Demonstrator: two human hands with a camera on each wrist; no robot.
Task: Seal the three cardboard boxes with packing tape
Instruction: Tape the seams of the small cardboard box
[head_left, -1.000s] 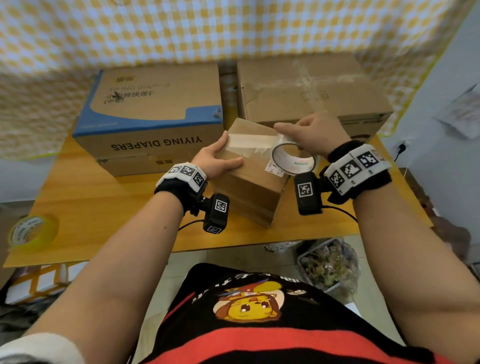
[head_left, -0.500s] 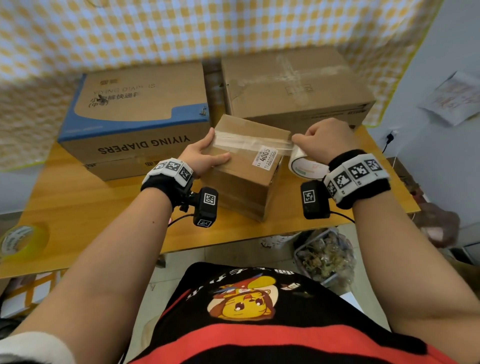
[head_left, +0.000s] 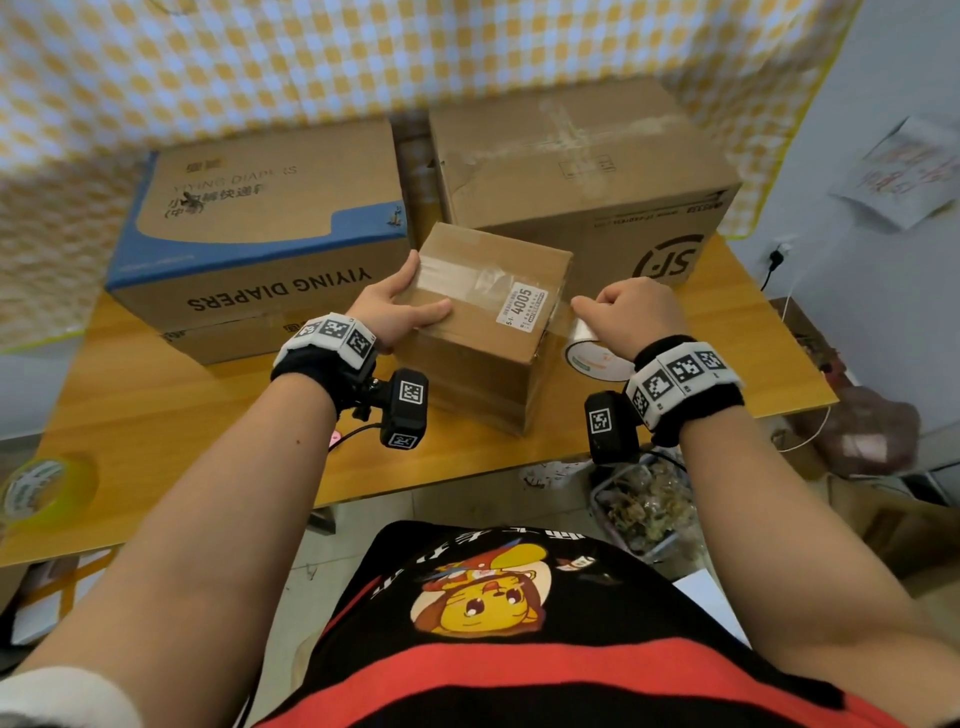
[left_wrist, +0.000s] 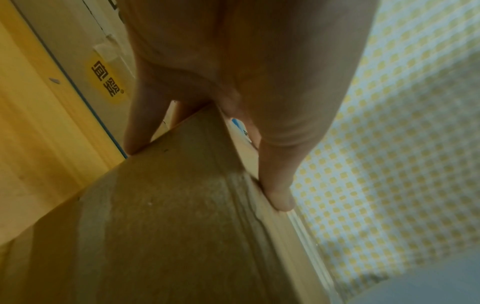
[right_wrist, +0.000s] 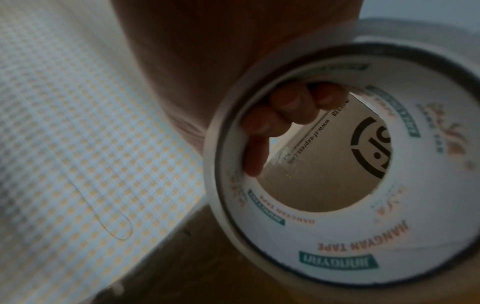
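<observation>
Small brown cardboard box (head_left: 483, 332) standing on the yellow wooden surface (head_left: 156, 415), near its front edge; a strip of clear packing tape (head_left: 467, 275) running across the box top, past a white label (head_left: 522, 307) and over the right edge. Left hand (head_left: 397, 312) resting on the box's left top corner, thumb lying flat along the top, fingers (left_wrist: 140, 123) straight down the far left side, apart and pressing rather than curled. Right hand (head_left: 631, 314) just right of the box, fingers (right_wrist: 283, 111) hooked together through the core of a white roll of packing tape (head_left: 597, 358), clamped on it; roll hanging beside the box's right face. Behind the small box on the left, a large blue-and-brown diaper carton (head_left: 265, 228); behind it on the right, a large brown carton with a black round logo (head_left: 582, 171), old tape crossing its top. Far left of the small box, at the surface's edge, a yellow roll of tape (head_left: 44, 486).
</observation>
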